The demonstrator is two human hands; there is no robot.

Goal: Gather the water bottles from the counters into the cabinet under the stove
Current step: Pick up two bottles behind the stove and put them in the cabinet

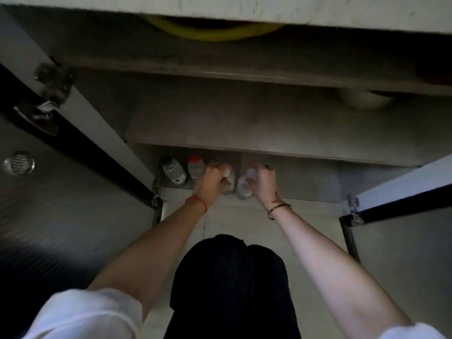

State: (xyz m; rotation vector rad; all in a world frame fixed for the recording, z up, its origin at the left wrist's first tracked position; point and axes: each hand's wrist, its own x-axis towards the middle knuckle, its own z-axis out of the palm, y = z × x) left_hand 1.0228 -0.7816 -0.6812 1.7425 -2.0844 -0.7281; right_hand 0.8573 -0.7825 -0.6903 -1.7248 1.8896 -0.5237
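I look down into the open cabinet (305, 182) under the counter. On its bottom shelf at the left stand a clear bottle with a dark green cap (174, 172) and, beside it, a clear bottle with a red cap (195, 166). My left hand (212, 180) is closed around a third clear bottle (229, 179) with a pale cap. My right hand (263, 183) grips a fourth clear bottle (244, 188) by its top, right beside the third. Both held bottles sit at the shelf's front edge.
The left cabinet door (73, 192) and the right cabinet door (401, 216) stand wide open, hinges showing. A shelf (244, 77) spans the cabinet above the bottles. Something yellow (215, 33) lies at the top. My dark-clothed knees (232, 277) are below, over a pale floor.
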